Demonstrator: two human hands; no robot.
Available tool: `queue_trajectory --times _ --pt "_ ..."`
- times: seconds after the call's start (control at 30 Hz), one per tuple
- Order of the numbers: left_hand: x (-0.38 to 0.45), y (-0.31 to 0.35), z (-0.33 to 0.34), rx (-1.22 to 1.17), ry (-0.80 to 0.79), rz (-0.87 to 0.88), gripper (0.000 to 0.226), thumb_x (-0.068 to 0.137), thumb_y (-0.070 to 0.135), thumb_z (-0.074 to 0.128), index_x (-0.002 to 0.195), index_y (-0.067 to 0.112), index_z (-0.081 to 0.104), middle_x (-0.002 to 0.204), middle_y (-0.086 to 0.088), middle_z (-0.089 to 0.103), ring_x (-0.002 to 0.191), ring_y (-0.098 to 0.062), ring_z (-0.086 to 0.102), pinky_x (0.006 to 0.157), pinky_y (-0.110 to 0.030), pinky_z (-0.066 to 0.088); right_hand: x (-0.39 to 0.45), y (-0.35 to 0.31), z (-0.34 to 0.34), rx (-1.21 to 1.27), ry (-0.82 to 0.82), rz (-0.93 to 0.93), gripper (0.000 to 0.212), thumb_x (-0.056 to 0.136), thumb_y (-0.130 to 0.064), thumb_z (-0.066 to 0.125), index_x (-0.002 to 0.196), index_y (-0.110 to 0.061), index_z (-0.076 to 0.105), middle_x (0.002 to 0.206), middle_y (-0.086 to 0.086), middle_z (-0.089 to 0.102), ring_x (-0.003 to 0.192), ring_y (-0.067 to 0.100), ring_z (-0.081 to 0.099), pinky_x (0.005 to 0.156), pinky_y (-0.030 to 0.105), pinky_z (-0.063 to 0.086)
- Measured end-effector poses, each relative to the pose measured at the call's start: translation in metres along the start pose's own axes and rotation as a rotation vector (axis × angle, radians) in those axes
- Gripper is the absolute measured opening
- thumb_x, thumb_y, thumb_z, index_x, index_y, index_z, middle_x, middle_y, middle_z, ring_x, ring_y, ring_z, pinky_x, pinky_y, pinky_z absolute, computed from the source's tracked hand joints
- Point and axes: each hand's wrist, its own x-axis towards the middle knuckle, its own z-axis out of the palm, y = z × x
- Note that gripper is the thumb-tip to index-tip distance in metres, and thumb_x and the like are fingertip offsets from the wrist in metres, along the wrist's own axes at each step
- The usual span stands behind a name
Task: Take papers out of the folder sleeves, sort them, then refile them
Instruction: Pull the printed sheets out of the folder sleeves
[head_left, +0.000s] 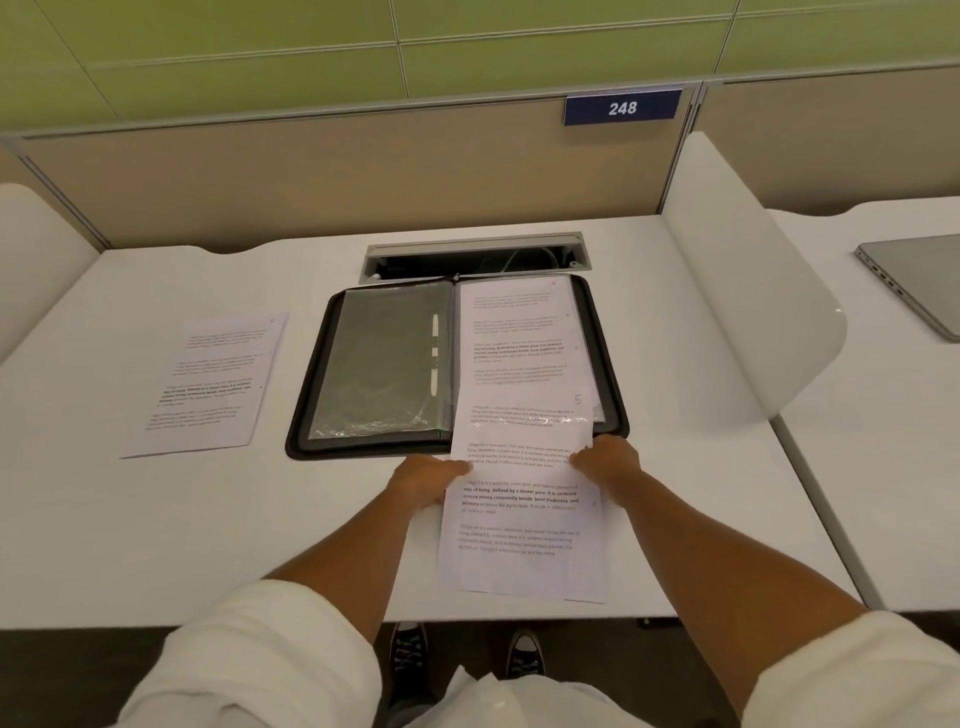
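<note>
Task midway: both hands, left (426, 480) and right (605, 460), pinch the edges of a sheet (522, 519) half inside the right-hand sleeve (584, 332) of the open folder (311, 410) at 12 o'clock, one paper (208, 384) lying at 10 o'clock, whether entering or leaving unclear.

- black folder (618, 415) sitting on the white desk (156, 519), its left sleeve (379, 364) looking greyish-clear and shiny
- white sheet (524, 519) with grey and bold black print sticking out of the folder's right side
- another white printed sheet (208, 384) lying left of the folder
- navy sign (622, 107) with white "248" sitting behind the folder, on a beige partition (311, 171)
- green panels (260, 47) showing above that
- silver laptop (919, 280) sitting far right of the folder
- white sleeves (270, 660), black sneakers (408, 654) with white laces
</note>
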Motion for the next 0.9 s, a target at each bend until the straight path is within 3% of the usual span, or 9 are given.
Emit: queue_trajectory --times 0.1,0.23,0.3,0.4,0.53,0.57,0.67,0.77,0.9 --pt "0.005 0.002 0.006 -0.066 0.076 0.042 0.033 0.086 0.043 0.074 0.104 0.016 0.071 0.099 -0.001 0.075 0.093 -0.018 0.070 0.085 -0.032 0.056 0.002 0.000 -0.003 0.042 -0.039 0.015 0.012 0.083 -0.015 0.065 0.094 -0.008 0.066 0.099 0.007 0.066 0.092 0.026 0.065 0.084 0.039 0.058" --pt "0.006 0.000 0.010 -0.023 0.105 0.040 0.026 0.089 0.036 0.072 0.104 0.015 0.070 0.103 -0.001 0.074 0.096 -0.019 0.069 0.092 -0.035 0.055 0.001 -0.003 -0.005 0.137 -0.036 0.018 0.018 0.083 -0.018 0.068 0.098 -0.010 0.064 0.101 0.006 0.067 0.094 0.027 0.066 0.087 0.042 0.058" --pt "0.006 -0.002 0.010 0.061 0.072 0.006 0.024 0.086 0.027 0.075 0.103 0.010 0.072 0.100 -0.003 0.074 0.087 -0.017 0.069 0.086 -0.032 0.057 0.000 -0.004 -0.006 0.233 -0.018 -0.010 0.021 0.084 -0.021 0.071 0.103 -0.012 0.066 0.104 0.004 0.069 0.096 0.027 0.067 0.088 0.041 0.057" --pt "-0.001 0.003 0.007 0.128 -0.006 -0.064 0.023 0.080 0.016 0.076 0.099 0.003 0.072 0.080 -0.004 0.068 0.062 -0.014 0.057 0.058 -0.023 0.046 0.001 -0.002 -0.005 0.296 -0.009 -0.029 0.030 0.084 -0.021 0.073 0.112 -0.013 0.068 0.108 0.004 0.071 0.095 0.026 0.068 0.090 0.043 0.057" --pt "-0.004 0.011 0.003 0.153 -0.036 -0.083 0.027 0.083 0.023 0.078 0.103 0.007 0.070 0.079 -0.003 0.066 0.055 -0.009 0.053 0.043 -0.018 0.039 -0.003 0.001 -0.008 0.287 -0.086 0.007 0.031 0.083 -0.009 0.075 0.113 -0.012 0.066 0.109 0.005 0.070 0.097 0.028 0.068 0.090 0.043 0.056" --pt "-0.004 0.012 0.004 0.105 -0.041 -0.072 0.025 0.084 0.024 0.078 0.102 0.008 0.069 0.083 -0.003 0.068 0.054 -0.008 0.057 0.043 -0.016 0.045 -0.004 0.001 -0.009 0.276 -0.128 0.021 0.031 0.083 -0.006 0.075 0.112 -0.012 0.065 0.109 0.004 0.069 0.098 0.028 0.067 0.090 0.042 0.056" --pt "0.001 0.013 0.006 0.027 -0.014 -0.035 0.020 0.084 0.019 0.079 0.098 0.009 0.069 0.095 -0.005 0.072 0.067 -0.012 0.064 0.067 -0.023 0.058 -0.007 0.002 -0.012 0.189 -0.224 0.076 0.035 0.081 -0.002 0.076 0.114 -0.009 0.065 0.112 0.007 0.068 0.102 0.030 0.066 0.092 0.042 0.055" --pt "0.005 0.011 0.007 0.049 0.003 -0.054 0.019 0.079 0.012 0.076 0.097 0.005 0.071 0.099 -0.010 0.071 0.076 -0.018 0.060 0.066 -0.026 0.049 -0.007 0.002 -0.015 0.046 -0.252 0.098 0.041 0.079 -0.006 0.079 0.117 -0.007 0.062 0.113 0.010 0.068 0.102 0.028 0.066 0.093 0.042 0.055" --pt "0.000 0.011 0.004 0.166 -0.012 -0.094 0.010 0.074 0.011 0.068 0.074 0.007 0.059 0.077 -0.007 0.057 0.064 -0.017 0.047 0.055 -0.025 0.037 -0.008 0.001 -0.019 -0.104 -0.235 0.078 0.044 0.081 -0.010 0.078 0.120 -0.004 0.059 0.117 0.012 0.065 0.105 0.028 0.065 0.094 0.041 0.055"
